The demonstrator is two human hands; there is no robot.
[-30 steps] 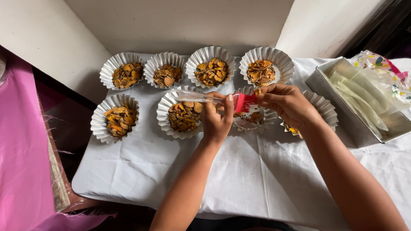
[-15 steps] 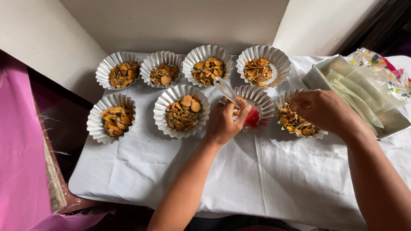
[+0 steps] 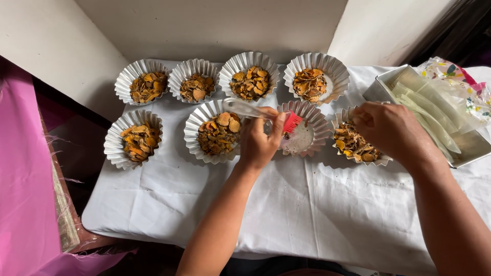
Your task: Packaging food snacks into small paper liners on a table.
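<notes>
Red brush (image 3: 292, 122) half behind left hand (image 3: 260, 143)

I am working in what looks like a home food-preparation corner. A small table under a creased white cloth (image 3: 286, 204) is sitting against plain cream walls (image 3: 215, 25). Fluted foil cups (image 3: 140, 82) of dried orange-brown slices are lining the cloth's far edge, a metal tray (image 3: 381, 89) is resting at its right end, and pink fabric (image 3: 20, 179) is hanging left of it.
</notes>
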